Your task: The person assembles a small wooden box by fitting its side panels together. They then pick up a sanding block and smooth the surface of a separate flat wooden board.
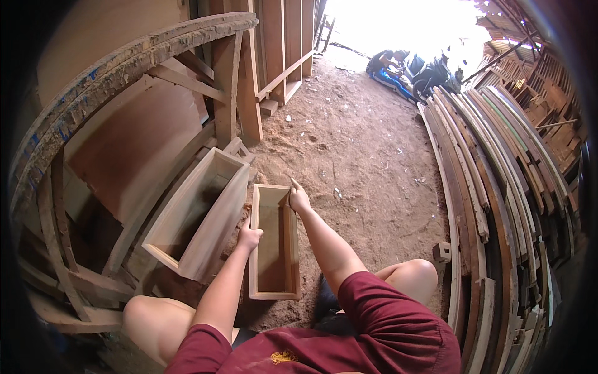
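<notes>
Near centre: wooden box [273, 249], left hand [251, 237] at its left side, right hand [299, 197] at its right, farther along. Second wooden box [215, 234] just left. Planks [476, 181] right; motorcycle [434, 75] at their far end.

Long planks [498, 218] lie stacked at right, near a motorcycle [433, 76].

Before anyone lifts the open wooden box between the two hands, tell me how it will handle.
The box should stay stiff, since its wooden walls meet in a closed rectangular frame. Probably light for its size, being hollow. Its flat sides make rolling unlikely.
</notes>
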